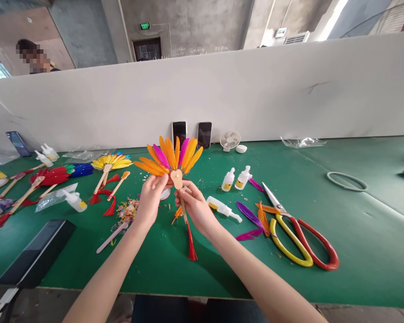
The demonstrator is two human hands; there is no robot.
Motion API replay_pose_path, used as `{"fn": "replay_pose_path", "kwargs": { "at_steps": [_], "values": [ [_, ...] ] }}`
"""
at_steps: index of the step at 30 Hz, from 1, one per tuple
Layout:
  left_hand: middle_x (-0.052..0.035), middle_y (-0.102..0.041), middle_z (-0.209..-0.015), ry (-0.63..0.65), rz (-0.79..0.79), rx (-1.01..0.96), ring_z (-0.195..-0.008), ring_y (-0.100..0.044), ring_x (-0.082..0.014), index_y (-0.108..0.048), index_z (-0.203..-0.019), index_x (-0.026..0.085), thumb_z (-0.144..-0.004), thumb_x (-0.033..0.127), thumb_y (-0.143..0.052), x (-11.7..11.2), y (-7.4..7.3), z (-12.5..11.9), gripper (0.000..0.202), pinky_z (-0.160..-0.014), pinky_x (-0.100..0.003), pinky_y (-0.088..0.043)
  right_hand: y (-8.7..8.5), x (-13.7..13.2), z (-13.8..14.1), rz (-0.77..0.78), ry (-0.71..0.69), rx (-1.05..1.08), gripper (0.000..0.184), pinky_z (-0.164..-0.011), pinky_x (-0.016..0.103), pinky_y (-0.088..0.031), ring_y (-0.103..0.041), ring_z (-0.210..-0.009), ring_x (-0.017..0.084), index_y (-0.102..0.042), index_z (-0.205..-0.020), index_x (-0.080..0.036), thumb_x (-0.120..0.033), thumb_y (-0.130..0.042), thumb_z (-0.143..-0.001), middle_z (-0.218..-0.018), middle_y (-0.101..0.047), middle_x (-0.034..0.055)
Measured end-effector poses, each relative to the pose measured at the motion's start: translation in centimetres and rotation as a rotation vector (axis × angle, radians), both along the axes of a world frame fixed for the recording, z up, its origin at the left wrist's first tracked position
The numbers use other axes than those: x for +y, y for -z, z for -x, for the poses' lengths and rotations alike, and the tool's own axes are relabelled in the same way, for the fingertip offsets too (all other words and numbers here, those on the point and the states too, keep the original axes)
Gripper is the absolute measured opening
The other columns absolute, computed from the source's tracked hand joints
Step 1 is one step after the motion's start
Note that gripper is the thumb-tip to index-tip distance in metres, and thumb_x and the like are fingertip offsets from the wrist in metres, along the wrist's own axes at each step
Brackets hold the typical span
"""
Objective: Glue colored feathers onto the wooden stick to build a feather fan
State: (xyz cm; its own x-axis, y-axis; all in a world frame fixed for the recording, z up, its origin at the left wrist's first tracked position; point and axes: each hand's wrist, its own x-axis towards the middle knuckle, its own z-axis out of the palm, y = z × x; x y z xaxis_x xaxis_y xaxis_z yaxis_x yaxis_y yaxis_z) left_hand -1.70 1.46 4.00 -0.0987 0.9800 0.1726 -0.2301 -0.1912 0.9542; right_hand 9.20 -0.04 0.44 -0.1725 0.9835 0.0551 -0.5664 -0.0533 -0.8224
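Orange-feathered fan [177, 176] points upward, long axis leaning slightly left.

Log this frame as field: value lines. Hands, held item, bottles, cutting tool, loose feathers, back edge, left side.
left hand: holding the feather fan by the base of its feathers
right hand: gripping the fan's handle
held item: orange and magenta feathers, red tassel at the handle's lower end
bottles: right of the hands, two upright, one lying
cutting tool: scissors, tips pointing away from the person
loose feathers: purple and orange, by the scissors
back edge: two phones, small white fan
left side: yellow and red feather fans
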Motion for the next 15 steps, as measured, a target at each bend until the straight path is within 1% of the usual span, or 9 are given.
{"fn": "replay_pose_path", "kwargs": {
  "at_steps": [3,5,8,12,15],
  "values": [
    [-0.0053,-0.070,-0.079,-0.002,-0.014,0.032,-0.074,-0.066,-0.0193,-0.063,-0.080,0.017,-0.064,0.044,-0.069,-0.12,0.59,-0.15,0.032,-0.068,-0.031,-0.051,-0.07,-0.11,-0.02,0.013,-0.010,0.000,0.024,-0.063,0.025,-0.043,-0.052,-0.061,0.010,-0.057,-0.086,-0.023,-0.034,-0.066,-0.067,-0.069,-0.055,-0.0046],
    [-0.0053,-0.070,-0.078,-0.029,-0.025,0.059,-0.074,-0.066,-0.0198,-0.063,-0.077,0.017,-0.066,0.045,-0.067,-0.09,0.75,-0.23,0.030,-0.067,-0.031,-0.050,-0.07,-0.19,-0.02,0.013,-0.015,0.001,0.024,-0.063,0.025,-0.043,-0.052,-0.061,0.010,-0.057,-0.086,-0.024,-0.033,-0.066,-0.067,-0.068,-0.055,-0.0048],
    [-0.0045,-0.069,-0.071,-0.041,-0.019,0.074,-0.070,-0.065,-0.0200,-0.063,-0.071,0.017,-0.065,0.046,-0.067,0.17,0.69,-0.30,0.030,-0.065,-0.031,-0.049,0.06,-0.20,0.04,0.008,-0.012,0.004,0.025,-0.064,0.025,-0.043,-0.052,-0.061,0.010,-0.057,-0.086,-0.024,-0.034,-0.067,-0.066,-0.068,-0.055,-0.0050],
    [-0.0039,-0.066,-0.064,0.000,0.038,0.035,-0.065,-0.062,-0.0173,-0.063,-0.067,0.016,-0.063,0.043,-0.069,0.52,0.40,-0.18,0.028,-0.060,-0.028,-0.046,0.30,0.00,0.10,0.009,-0.007,-0.011,0.024,-0.064,0.026,-0.043,-0.053,-0.061,0.010,-0.057,-0.085,-0.024,-0.035,-0.067,-0.066,-0.069,-0.055,-0.0045],
    [-0.0036,-0.064,-0.066,0.050,0.113,-0.024,-0.063,-0.059,-0.0135,-0.063,-0.067,0.015,-0.063,0.038,-0.069,0.41,0.13,0.03,0.024,-0.058,-0.025,-0.043,0.35,0.10,0.06,0.007,0.002,-0.014,0.023,-0.064,0.027,-0.043,-0.052,-0.061,0.010,-0.057,-0.084,-0.024,-0.035,-0.066,-0.066,-0.068,-0.054,-0.0046]
  ]
}}
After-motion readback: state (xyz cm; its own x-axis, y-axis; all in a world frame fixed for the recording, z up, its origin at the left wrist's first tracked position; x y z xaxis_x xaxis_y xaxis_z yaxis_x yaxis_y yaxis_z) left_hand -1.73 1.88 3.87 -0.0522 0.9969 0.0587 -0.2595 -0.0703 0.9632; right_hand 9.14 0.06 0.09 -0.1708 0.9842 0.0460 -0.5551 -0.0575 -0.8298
